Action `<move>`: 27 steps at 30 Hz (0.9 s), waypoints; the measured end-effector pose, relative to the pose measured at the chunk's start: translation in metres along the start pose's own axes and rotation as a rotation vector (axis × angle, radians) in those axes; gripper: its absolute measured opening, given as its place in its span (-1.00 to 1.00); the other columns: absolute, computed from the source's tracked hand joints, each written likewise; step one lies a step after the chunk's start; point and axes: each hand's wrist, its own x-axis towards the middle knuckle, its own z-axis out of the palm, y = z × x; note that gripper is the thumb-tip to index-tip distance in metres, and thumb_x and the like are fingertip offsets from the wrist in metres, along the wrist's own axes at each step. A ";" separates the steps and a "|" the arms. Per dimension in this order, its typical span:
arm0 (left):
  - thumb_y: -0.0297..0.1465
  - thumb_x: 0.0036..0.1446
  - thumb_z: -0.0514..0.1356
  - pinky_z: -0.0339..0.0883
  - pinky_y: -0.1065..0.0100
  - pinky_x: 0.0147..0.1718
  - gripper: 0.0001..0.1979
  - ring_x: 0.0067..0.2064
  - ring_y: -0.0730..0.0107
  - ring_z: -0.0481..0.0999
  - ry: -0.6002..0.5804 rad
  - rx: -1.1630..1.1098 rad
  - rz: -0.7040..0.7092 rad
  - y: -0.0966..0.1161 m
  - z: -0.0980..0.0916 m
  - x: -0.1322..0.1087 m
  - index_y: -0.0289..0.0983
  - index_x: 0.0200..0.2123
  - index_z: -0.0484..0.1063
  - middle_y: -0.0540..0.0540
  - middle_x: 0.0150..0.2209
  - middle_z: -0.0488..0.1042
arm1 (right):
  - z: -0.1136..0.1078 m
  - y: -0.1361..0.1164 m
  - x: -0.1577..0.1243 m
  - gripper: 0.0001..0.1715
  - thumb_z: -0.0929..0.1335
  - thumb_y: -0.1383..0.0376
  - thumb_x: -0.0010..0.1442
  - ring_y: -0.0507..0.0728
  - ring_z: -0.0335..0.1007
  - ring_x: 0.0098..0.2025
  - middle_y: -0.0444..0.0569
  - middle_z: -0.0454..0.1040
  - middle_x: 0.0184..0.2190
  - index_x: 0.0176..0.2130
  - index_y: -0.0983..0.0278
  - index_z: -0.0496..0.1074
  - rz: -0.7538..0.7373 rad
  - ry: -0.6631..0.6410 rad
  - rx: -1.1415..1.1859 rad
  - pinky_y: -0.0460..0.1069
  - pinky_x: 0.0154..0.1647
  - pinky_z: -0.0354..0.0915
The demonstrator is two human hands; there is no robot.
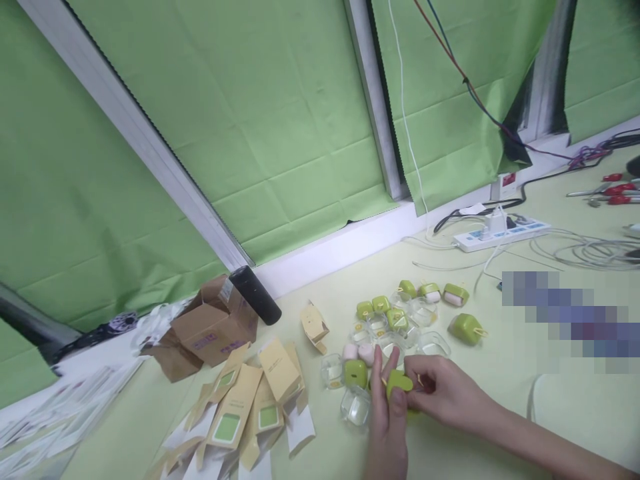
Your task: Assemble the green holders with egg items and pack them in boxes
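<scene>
Between my two hands is a small, rounded green piece that resembles a little case cover. My left hand grips it from the left, thumb against its near side and some fingers pointing away. From the right, my right hand pinches its end, where a thin yellowish loop shows near the fingers. Just left of my hands lie a green case, a pale pink piece and a clear plastic shell. Beyond the fingertips several green cases and clear shells are scattered, among them a larger green case with a loop.
Flattened tan boxes are heaped at left, before an open brown carton and a black cylinder. A small tan box lies apart. Behind right are a power strip, cables and red-handled tools. Green curtains hang behind.
</scene>
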 end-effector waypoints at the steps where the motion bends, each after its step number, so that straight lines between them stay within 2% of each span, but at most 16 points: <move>1: 0.08 0.09 0.04 0.15 0.16 0.15 -0.22 0.26 0.09 0.16 0.016 0.027 -0.004 0.006 -0.001 0.003 -0.12 0.29 -0.05 -0.21 0.27 0.16 | -0.006 0.000 0.001 -0.67 0.35 0.24 0.05 0.00 0.12 -0.55 -0.22 0.26 -0.64 -0.61 0.23 0.14 -0.008 -0.006 0.022 -0.11 -0.55 0.00; 3: 0.07 0.13 -0.02 0.24 0.15 0.07 -0.29 0.19 0.07 0.27 0.069 0.158 -0.002 0.022 -0.006 0.012 -0.16 0.25 0.02 -0.25 0.23 0.22 | -0.023 -0.001 0.004 -0.65 0.34 0.15 0.09 0.00 0.14 -0.56 -0.20 0.30 -0.64 -0.59 0.23 0.20 -0.024 -0.012 -0.003 -0.11 -0.55 0.01; 6: -0.07 0.21 -0.08 0.18 0.20 0.10 -0.49 0.16 0.14 0.27 0.178 0.593 0.054 0.049 -0.026 0.036 -0.25 0.10 0.20 -0.24 0.15 0.29 | -0.052 0.000 0.006 -0.64 0.35 0.07 0.09 0.02 0.22 -0.55 -0.17 0.39 -0.60 -0.56 0.24 0.29 -0.028 0.003 -0.249 -0.10 -0.54 0.00; 8: -0.19 0.18 -0.01 0.04 0.21 0.17 -0.58 0.19 0.17 0.20 0.220 0.849 0.079 0.059 -0.042 0.054 -0.27 0.05 0.25 -0.22 0.12 0.31 | -0.064 0.002 0.006 -0.72 0.38 0.12 0.06 0.04 0.27 -0.54 -0.17 0.44 -0.56 -0.53 0.23 0.33 -0.038 -0.004 -0.424 -0.09 -0.52 -0.02; 10: -0.29 0.10 0.06 -0.02 0.16 0.18 -0.59 0.17 0.10 0.19 0.222 0.961 0.053 0.061 -0.057 0.070 -0.29 0.02 0.29 -0.24 0.07 0.35 | -0.068 0.005 0.005 -0.86 0.38 0.22 0.03 0.06 0.31 -0.51 -0.17 0.47 -0.52 -0.48 0.21 0.36 -0.060 -0.037 -0.506 -0.10 -0.52 -0.03; 12: -0.36 0.03 0.10 -0.01 0.08 0.15 -0.58 0.13 0.00 0.22 0.197 1.015 -0.003 0.058 -0.067 0.082 -0.32 0.00 0.34 -0.26 0.01 0.40 | -0.067 0.009 0.005 -0.93 0.39 0.27 0.00 0.08 0.34 -0.48 -0.16 0.49 -0.48 -0.44 0.20 0.38 -0.069 -0.065 -0.516 -0.10 -0.50 -0.02; 15: -0.33 0.01 0.13 -0.05 0.00 0.14 -0.58 0.15 -0.10 0.18 0.157 1.093 -0.062 0.053 -0.074 0.092 -0.29 -0.02 0.40 -0.26 0.02 0.41 | -0.062 0.012 0.007 -0.88 0.36 0.20 0.07 0.09 0.36 -0.47 -0.15 0.48 -0.48 -0.44 0.20 0.39 -0.065 -0.052 -0.470 -0.08 -0.49 0.01; 18: -0.24 0.07 0.11 -0.19 -0.07 0.18 -0.57 0.23 -0.12 0.06 0.142 1.140 -0.058 0.055 -0.071 0.104 -0.22 0.02 0.38 -0.23 0.11 0.33 | -0.060 0.013 0.010 -0.74 0.29 0.16 0.19 0.08 0.37 -0.46 -0.13 0.47 -0.45 -0.47 0.21 0.37 -0.092 0.019 -0.389 -0.07 -0.48 0.04; 20: -0.22 0.13 0.09 -0.22 -0.04 0.20 -0.57 0.25 -0.06 0.06 0.102 1.141 -0.032 0.056 -0.065 0.119 -0.18 0.07 0.34 -0.20 0.13 0.33 | -0.059 0.012 0.011 -0.70 0.26 0.13 0.24 0.08 0.37 -0.44 -0.12 0.46 -0.44 -0.46 0.21 0.36 -0.118 0.057 -0.337 -0.07 -0.47 0.08; 22: -0.24 0.17 0.09 -0.09 0.00 0.19 -0.59 0.21 0.04 0.17 0.016 1.111 -0.013 0.055 -0.057 0.140 -0.17 0.09 0.31 -0.18 0.12 0.34 | -0.058 0.009 0.010 -0.66 0.23 0.09 0.26 0.07 0.36 -0.44 -0.12 0.45 -0.44 -0.44 0.20 0.36 -0.132 0.079 -0.301 -0.06 -0.45 0.11; 25: -0.29 0.20 0.13 0.21 0.01 0.06 -0.67 0.07 0.17 0.36 -0.112 1.040 -0.028 0.045 -0.048 0.174 -0.22 0.02 0.34 -0.16 0.10 0.35 | -0.056 0.004 0.008 -0.66 0.23 0.07 0.27 0.06 0.33 -0.45 -0.13 0.43 -0.46 -0.42 0.20 0.36 -0.138 0.087 -0.283 -0.07 -0.44 0.12; 27: -0.29 0.21 0.14 0.33 0.04 -0.03 -0.71 -0.01 0.22 0.43 -0.139 0.989 -0.052 0.037 -0.047 0.192 -0.25 -0.03 0.37 -0.15 0.04 0.38 | -0.055 0.001 0.007 -0.66 0.23 0.06 0.27 0.06 0.30 -0.46 -0.13 0.42 -0.46 -0.42 0.20 0.35 -0.138 0.080 -0.278 -0.07 -0.45 0.12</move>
